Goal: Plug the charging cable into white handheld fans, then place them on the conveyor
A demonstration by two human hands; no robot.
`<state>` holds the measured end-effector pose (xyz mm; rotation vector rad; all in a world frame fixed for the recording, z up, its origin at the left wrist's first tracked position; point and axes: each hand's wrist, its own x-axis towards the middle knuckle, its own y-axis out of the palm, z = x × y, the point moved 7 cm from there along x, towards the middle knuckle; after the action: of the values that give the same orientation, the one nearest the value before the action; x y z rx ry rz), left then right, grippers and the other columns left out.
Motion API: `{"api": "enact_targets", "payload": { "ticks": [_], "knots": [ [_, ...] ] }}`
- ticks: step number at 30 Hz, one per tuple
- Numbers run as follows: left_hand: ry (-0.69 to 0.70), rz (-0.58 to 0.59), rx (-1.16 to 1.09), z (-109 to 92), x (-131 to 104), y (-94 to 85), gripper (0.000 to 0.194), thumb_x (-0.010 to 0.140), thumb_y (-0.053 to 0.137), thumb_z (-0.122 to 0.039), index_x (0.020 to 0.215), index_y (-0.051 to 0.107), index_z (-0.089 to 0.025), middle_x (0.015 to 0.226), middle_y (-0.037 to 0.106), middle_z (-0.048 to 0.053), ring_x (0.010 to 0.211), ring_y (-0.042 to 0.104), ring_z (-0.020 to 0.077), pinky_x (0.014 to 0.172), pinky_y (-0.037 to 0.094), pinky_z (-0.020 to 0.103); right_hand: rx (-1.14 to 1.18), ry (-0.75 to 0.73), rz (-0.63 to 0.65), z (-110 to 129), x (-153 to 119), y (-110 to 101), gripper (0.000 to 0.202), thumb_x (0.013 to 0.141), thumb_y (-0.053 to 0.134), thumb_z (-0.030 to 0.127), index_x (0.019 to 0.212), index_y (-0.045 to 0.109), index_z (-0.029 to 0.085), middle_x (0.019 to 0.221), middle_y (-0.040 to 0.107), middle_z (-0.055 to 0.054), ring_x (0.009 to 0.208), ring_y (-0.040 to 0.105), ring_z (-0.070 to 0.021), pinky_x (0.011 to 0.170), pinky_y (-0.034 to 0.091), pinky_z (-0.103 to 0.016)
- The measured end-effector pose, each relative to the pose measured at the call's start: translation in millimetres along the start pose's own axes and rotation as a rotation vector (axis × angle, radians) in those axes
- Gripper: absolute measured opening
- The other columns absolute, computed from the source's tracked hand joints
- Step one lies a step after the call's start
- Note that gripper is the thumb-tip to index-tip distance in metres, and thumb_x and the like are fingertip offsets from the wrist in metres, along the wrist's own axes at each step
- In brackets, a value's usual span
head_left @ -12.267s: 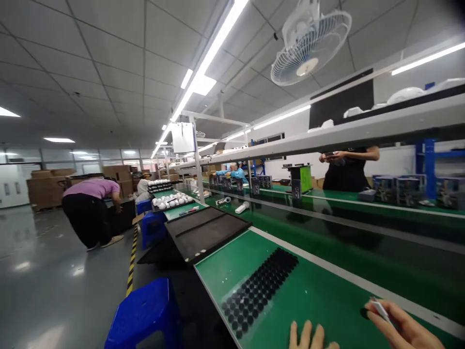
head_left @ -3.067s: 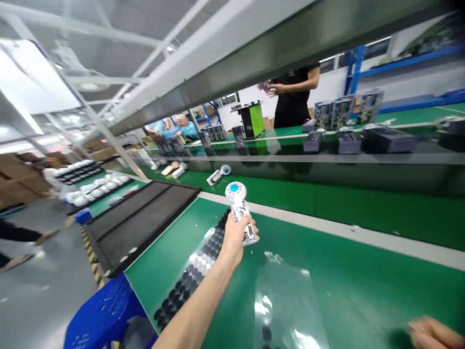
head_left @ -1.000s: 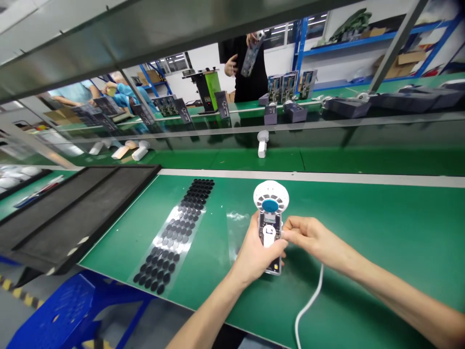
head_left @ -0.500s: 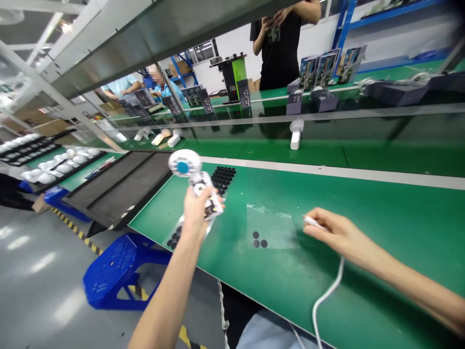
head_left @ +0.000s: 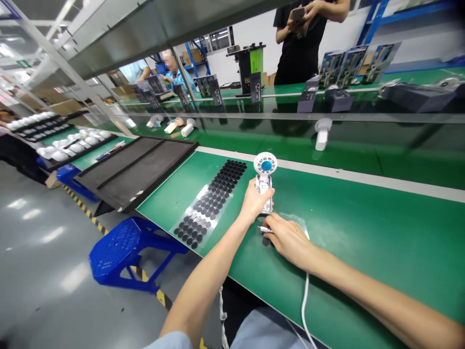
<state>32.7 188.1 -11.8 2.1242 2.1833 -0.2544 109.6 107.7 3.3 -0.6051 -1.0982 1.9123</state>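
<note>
The left hand (head_left: 255, 198) is wrapped around the handle of a small white handheld fan (head_left: 264, 180), fingers closed on it, holding it upright above the green bench (head_left: 363, 232) just short of the pale strip along the bench's far edge; the fan's round head shows a blue centre; its handle looks open, with parts showing, too small to make out. The right hand (head_left: 286, 238) rests low on the bench just beside and nearer than the fan, fingers pinched on a thin white-tipped tool (head_left: 264, 229); a white cable (head_left: 303, 310) runs from under that hand off the near edge.

Towards the left end of the bench lies a clear sheet of black round pads (head_left: 212, 201), rows full at the far end and patchy at the near end; beyond the left edge sits a black tray (head_left: 138, 169), tilted, its two long compartments bare apart from a few pale specks at the near rim; further left, dark trays (head_left: 69, 145) hold rows of white rounded parts.

On the belt past the far edge lie white fans (head_left: 321, 133); printed boxes (head_left: 359, 60) stand on the opposite bench, their writing too small to read; a person in a black top (head_left: 301, 43) stands there holding something in both hands. A blue stool (head_left: 123, 252) stands below the near left corner.
</note>
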Motion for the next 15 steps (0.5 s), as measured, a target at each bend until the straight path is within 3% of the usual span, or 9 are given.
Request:
{"api": "enact_targets", "payload": {
  "ticks": [5,10,15],
  "knots": [
    [0.009,0.005,0.014,2,1,1.3,0.041,0.070,0.063,-0.021,0.105,0.040,-0.017,0.072,0.056,-0.002,0.046,0.058,0.0113,0.040,0.048,0.022,0.037,0.024,-0.024,-3,4,1,0.015,0.082,0.049,0.006,0.081,0.045,0.020,0.083,0.057,-0.004,0.068,0.057,-0.0220,0.057,0.036,-0.030],
    [0.022,0.000,0.021,3,3,-1.5,0.040,0.070,0.063,-0.023,0.102,0.041,-0.018,0.075,0.056,-0.001,0.046,0.058,0.0112,0.042,0.048,0.022,0.116,-0.045,-0.055,1,-9,-5,0.017,0.085,0.042,0.010,0.075,0.039,0.023,0.076,0.054,0.000,0.064,0.054,-0.0187,0.057,0.037,-0.029],
    [0.079,0.046,0.011,-8,-7,1.0,0.051,0.069,0.061,-0.021,0.114,0.038,-0.018,0.080,0.057,0.001,0.049,0.056,0.0104,0.047,0.049,0.024,0.382,-0.072,-0.229,-3,-24,-58,0.013,0.089,0.038,0.022,0.077,0.041,0.024,0.066,0.051,0.002,0.056,0.048,-0.0165,0.051,0.034,-0.027]
  ]
}}
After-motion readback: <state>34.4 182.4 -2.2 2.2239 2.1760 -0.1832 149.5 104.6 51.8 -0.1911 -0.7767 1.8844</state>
